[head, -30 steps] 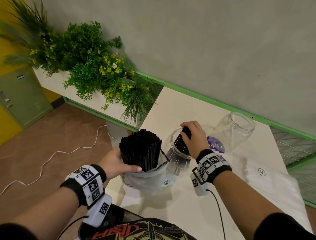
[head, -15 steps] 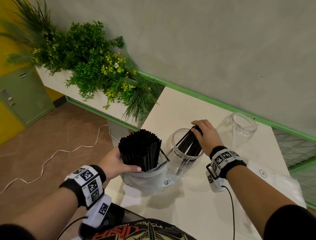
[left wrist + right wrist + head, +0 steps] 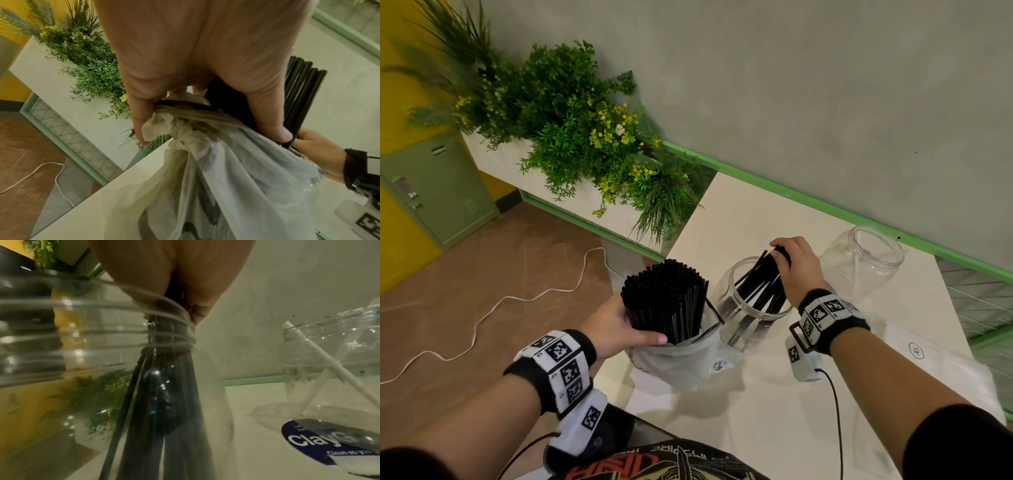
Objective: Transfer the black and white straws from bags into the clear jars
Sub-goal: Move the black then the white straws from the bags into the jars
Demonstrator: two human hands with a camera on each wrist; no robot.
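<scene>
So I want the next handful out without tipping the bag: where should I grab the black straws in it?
Pinch a small bunch at the exposed tops of the black straws, coming from above. They stand upright, well clear of the bag mouth, which the left hand steadies.

Soft, even indoor light fills the head view, bright enough to show detail, with faint diffuse shadows on the pale cream tabletop (image 3: 774, 219) beneath the crumpled translucent plastic bag (image 3: 671, 363). Straight lines bow toward the edges from the wide-angle lens, and the leafy green planter foliage (image 3: 571, 137) smears slightly. The left wrist view looks washed out and greenish, the palm nearest the lens soft. The right wrist view is dimmer and blurred; small specular glints dot the clear ribbed plastic jar (image 3: 82, 337), which warps whatever lies behind it.
</scene>
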